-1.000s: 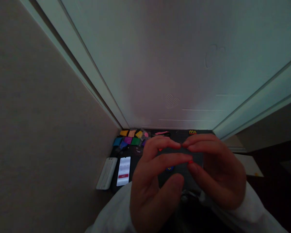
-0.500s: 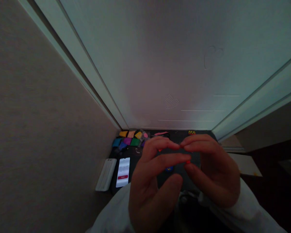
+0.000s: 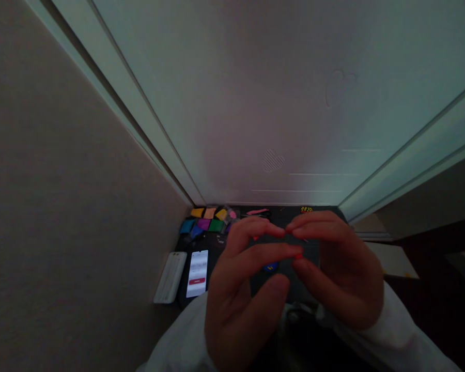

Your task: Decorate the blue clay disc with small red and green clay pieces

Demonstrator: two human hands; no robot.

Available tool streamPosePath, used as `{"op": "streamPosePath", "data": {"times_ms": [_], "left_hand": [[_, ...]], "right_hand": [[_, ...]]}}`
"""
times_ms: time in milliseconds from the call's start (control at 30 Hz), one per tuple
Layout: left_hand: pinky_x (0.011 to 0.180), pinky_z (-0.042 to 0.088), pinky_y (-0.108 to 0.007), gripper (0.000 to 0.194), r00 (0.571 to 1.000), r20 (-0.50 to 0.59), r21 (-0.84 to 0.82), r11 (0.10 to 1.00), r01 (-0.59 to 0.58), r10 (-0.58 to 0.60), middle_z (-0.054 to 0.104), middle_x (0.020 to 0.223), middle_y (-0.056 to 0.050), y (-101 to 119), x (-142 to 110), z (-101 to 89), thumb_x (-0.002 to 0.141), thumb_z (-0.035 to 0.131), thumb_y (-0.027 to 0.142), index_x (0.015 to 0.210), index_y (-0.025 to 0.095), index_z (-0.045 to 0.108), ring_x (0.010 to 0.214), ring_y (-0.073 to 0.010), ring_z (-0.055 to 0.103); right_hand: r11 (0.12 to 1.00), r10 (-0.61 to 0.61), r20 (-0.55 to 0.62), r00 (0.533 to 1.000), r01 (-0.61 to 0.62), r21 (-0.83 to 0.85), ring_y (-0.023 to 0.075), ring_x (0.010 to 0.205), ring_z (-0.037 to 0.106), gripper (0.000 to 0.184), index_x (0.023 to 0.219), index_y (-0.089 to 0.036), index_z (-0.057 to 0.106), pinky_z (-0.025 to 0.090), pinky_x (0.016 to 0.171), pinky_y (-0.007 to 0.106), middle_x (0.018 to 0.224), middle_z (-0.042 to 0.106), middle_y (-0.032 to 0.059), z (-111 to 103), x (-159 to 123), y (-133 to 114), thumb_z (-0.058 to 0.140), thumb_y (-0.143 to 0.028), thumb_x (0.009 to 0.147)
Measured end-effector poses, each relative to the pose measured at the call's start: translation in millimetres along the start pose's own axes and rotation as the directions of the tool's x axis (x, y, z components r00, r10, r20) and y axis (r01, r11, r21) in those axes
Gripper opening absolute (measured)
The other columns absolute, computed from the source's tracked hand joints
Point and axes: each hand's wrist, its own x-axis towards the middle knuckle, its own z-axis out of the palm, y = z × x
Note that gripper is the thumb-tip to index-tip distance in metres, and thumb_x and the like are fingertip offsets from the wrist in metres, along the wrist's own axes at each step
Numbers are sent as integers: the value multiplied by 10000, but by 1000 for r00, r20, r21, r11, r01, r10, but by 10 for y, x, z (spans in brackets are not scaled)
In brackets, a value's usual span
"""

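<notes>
Between the index fingertip of my left hand (image 3: 232,299) and the thumb tip of my right hand (image 3: 349,289) is a tiny soft-looking red piece (image 3: 298,256), pinched by both. My left thumb stands apart below it. The other fingertips of the two hands meet just above. Behind my left fingers, a blue round piece (image 3: 270,267) with yellow marks lies on the dark table (image 3: 225,258). Part of another red bit (image 3: 256,238) shows past the left hand. What the red piece is made of is too small to tell.
Several coloured packets (image 3: 203,224) lie at the back left. A lit phone (image 3: 197,274) and a long white case (image 3: 170,277) are at the left edge. At the back sit a pink strip (image 3: 257,212) and a yellow-dotted item (image 3: 306,209), before a white panel (image 3: 232,129).
Both hands have shifted very slightly to the left, still pinching the red piece between them. The view has tilted a little. Things on the table lie as before.
</notes>
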Motion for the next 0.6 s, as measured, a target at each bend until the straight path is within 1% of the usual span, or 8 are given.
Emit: {"op": "streamPosePath", "data": {"times_ms": [167, 267, 400, 600], "left_hand": [[971, 241, -427, 238, 1000, -14, -11, 1000, -3, 2, 508, 1040, -69, 4, -5, 7, 762, 469, 281, 930, 207, 622, 1034, -241, 429], [974, 236, -421, 238, 1000, -1, -2, 1000, -10, 10, 507, 1039, -67, 5, -1, 4, 766, 466, 277, 928, 201, 623, 1036, -237, 426], [976, 234, -420, 232, 1000, 3, 6, 1000, -11, 11, 504, 1047, -66, -6, 3, -2, 766, 466, 273, 921, 206, 626, 1042, -240, 420], [965, 246, -431, 236, 1000, 5, 16, 1000, -8, 8, 510, 1045, -68, 6, 11, 7, 766, 464, 280, 927, 216, 623, 1030, -244, 431]], "right_hand": [[1000, -11, 13, 1000, 11, 11, 201, 904, 523, 325, 981, -204, 536, 441, 774, 379, 917, 573, 62, -6, 3, 1, 586, -129, 669], [1000, 4, 13, 1000, -5, 13, 199, 909, 523, 330, 983, -207, 535, 446, 773, 375, 925, 569, 62, -11, -2, 5, 581, -120, 668], [1000, -7, 16, 1000, 7, 0, 201, 925, 523, 355, 992, -216, 538, 434, 803, 378, 930, 579, 57, -14, -6, 4, 600, -126, 655], [1000, 3, 13, 1000, -3, 11, 203, 912, 523, 329, 984, -207, 536, 440, 781, 386, 925, 569, 63, -8, -5, 18, 589, -133, 668]]}}
